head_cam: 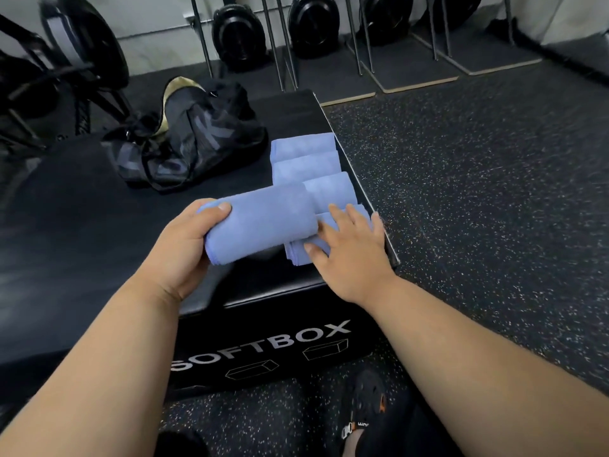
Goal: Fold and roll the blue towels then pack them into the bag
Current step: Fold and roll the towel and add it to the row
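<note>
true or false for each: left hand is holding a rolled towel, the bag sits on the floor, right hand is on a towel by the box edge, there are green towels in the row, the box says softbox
1. The left hand holds a rolled towel. True.
2. The bag sits on the floor. False: it rests on top of the black box, left of the towel row.
3. The right hand rests on a towel near the box's right edge. True: its fingers lie on the nearest towel of the row.
4. Some towels in the row are green. False: all the ones visible, such as the farthest towel, are blue.
5. The box front reads SOFTBOX. True.
</note>
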Demonstrator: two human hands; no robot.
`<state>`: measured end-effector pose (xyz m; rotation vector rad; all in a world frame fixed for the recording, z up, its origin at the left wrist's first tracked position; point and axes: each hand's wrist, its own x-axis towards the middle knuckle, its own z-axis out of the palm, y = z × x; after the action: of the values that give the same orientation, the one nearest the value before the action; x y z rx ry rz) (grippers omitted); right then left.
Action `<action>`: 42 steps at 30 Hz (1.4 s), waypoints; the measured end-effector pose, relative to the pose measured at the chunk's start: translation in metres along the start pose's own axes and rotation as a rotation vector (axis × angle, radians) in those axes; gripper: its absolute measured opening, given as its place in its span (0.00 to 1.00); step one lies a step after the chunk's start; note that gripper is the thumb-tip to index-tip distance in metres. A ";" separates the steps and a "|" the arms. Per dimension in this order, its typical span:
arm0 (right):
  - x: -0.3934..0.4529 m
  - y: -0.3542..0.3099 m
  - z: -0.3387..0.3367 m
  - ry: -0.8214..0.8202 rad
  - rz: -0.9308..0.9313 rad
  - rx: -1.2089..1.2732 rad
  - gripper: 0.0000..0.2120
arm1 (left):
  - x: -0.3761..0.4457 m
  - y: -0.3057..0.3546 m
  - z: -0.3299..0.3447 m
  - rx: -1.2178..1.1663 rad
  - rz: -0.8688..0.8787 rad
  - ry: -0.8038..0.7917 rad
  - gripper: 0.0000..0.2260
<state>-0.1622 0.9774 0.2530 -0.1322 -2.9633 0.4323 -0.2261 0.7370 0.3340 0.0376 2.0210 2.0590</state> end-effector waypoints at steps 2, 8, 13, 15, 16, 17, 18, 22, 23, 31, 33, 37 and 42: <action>0.001 0.002 -0.003 0.085 -0.035 -0.025 0.26 | 0.015 0.009 0.005 0.014 0.006 -0.014 0.06; 0.005 0.022 0.013 0.205 -0.052 -0.006 0.28 | 0.072 0.035 0.037 0.018 -0.019 -0.094 0.13; 0.009 0.027 0.021 0.217 -0.033 0.073 0.27 | 0.129 0.043 0.066 -0.047 -0.079 -0.091 0.15; 0.009 0.028 0.023 0.221 -0.030 0.075 0.27 | 0.150 0.042 0.075 -0.076 -0.119 -0.105 0.16; 0.009 0.029 0.023 0.217 -0.028 0.077 0.27 | 0.159 0.040 0.078 -0.080 -0.130 -0.112 0.17; 0.009 0.029 0.023 0.213 -0.026 0.078 0.27 | 0.168 0.038 0.081 -0.078 -0.140 -0.125 0.18; 0.009 0.030 0.024 0.209 -0.023 0.079 0.27 | 0.176 0.036 0.083 -0.074 -0.149 -0.139 0.18; 0.010 0.029 0.024 0.199 -0.019 0.070 0.27 | 0.206 0.029 0.086 -0.128 -0.173 -0.139 0.14; 0.010 0.030 0.024 0.203 -0.020 0.065 0.27 | 0.213 0.026 0.087 -0.127 -0.184 -0.131 0.14; 0.012 0.033 0.028 0.216 -0.027 0.046 0.28 | 0.250 -0.001 0.080 0.140 -0.265 -0.053 0.14; 0.012 0.033 0.029 0.227 -0.028 0.047 0.28 | 0.254 0.002 0.082 0.164 -0.248 -0.041 0.14; 0.012 0.034 0.029 0.247 -0.034 0.060 0.27 | 0.256 0.003 0.080 0.196 -0.199 0.033 0.20; 0.011 0.034 0.030 0.252 -0.032 0.063 0.27 | 0.241 -0.003 0.063 0.114 -0.206 0.156 0.26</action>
<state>-0.1755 1.0025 0.2157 -0.1223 -2.6988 0.4667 -0.4464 0.8466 0.2953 -0.3061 2.1305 1.8712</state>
